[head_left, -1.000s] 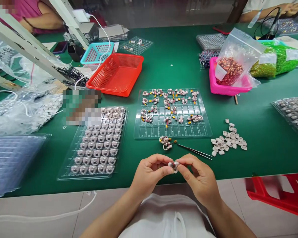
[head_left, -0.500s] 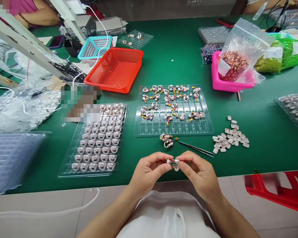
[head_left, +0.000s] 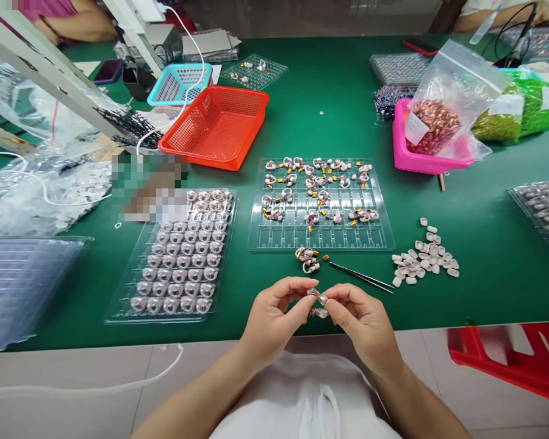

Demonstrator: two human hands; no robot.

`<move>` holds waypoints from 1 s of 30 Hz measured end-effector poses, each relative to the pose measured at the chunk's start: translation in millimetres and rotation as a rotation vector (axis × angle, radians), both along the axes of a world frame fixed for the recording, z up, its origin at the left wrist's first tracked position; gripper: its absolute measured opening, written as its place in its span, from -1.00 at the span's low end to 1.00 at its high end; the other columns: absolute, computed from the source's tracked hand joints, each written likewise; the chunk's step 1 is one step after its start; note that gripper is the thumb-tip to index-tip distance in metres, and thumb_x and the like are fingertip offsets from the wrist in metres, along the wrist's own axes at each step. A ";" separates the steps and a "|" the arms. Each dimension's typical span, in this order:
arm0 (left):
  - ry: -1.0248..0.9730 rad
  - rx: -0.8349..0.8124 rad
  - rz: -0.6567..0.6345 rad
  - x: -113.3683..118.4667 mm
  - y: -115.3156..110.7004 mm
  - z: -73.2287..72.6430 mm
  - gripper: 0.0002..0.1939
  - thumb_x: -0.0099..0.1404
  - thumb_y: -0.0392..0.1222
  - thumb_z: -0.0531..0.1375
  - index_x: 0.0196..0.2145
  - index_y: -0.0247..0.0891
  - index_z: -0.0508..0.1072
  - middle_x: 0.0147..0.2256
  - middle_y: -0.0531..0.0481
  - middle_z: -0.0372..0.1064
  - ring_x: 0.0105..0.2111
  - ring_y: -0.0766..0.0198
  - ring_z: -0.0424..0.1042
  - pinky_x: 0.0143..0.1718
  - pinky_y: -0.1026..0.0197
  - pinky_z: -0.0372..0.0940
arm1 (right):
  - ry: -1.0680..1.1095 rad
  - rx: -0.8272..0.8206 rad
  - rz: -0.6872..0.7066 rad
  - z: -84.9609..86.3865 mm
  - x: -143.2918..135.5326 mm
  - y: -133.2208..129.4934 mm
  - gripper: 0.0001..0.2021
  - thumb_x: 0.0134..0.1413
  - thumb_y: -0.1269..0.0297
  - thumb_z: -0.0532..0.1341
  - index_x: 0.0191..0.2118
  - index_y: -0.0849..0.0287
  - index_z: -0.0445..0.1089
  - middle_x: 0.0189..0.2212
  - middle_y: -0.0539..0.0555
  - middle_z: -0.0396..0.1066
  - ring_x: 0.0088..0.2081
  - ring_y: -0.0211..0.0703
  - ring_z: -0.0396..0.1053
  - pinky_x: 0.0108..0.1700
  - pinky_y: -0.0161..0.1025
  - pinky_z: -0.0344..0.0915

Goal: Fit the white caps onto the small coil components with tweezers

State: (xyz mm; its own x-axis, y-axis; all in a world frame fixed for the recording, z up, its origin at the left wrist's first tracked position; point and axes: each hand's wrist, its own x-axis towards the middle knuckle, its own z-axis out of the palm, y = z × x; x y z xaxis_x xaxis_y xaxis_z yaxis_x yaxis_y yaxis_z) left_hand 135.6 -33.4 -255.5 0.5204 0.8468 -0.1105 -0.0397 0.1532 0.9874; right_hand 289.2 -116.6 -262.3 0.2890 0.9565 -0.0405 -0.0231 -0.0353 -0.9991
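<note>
My left hand [head_left: 277, 314] and my right hand [head_left: 361, 320] meet near the table's front edge, thumbs and forefingers pinched. Between them they hold a small whitish-pink earphone-like part [head_left: 320, 312], partly hidden by the fingertips. Just beyond lies a small pile of similar parts [head_left: 307, 259] with yellow tabs. Metal tweezers [head_left: 361, 276] rest to the right of that pile. Farther back, a clear compartment tray [head_left: 274, 239] carries several such parts in its upper rows. Loose whitish caps [head_left: 423, 261] are heaped to the right of the tweezers.
At left stands a clear tray [head_left: 119, 308] filled with rows of pale shells, beside stacked plastic trays [head_left: 27, 292]. Behind are a red basket [head_left: 215, 131] and a blue basket [head_left: 178, 82]. A pink basket [head_left: 432, 163] holds a bag of copper-coloured pieces [head_left: 434, 122]. Other people's arms [head_left: 86, 21] show at the back.
The held part has turned between my fingers, its lower piece now hanging farther below the fingertips. My right hand has shifted slightly down. The view has moved a little.
</note>
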 end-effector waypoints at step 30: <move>0.110 0.313 -0.082 -0.2 -0.7 9.2 -0.79 0.30 -0.26 0.21 -0.18 -0.35 0.62 -0.30 -0.14 0.57 -0.28 0.16 0.54 -0.21 0.18 0.42 | -0.538 0.348 -0.107 -3.6 -7.1 -2.9 -0.85 0.27 0.48 0.22 -0.13 0.10 0.44 -0.31 0.00 0.49 -0.30 -0.25 0.43 -0.29 -0.33 0.34</move>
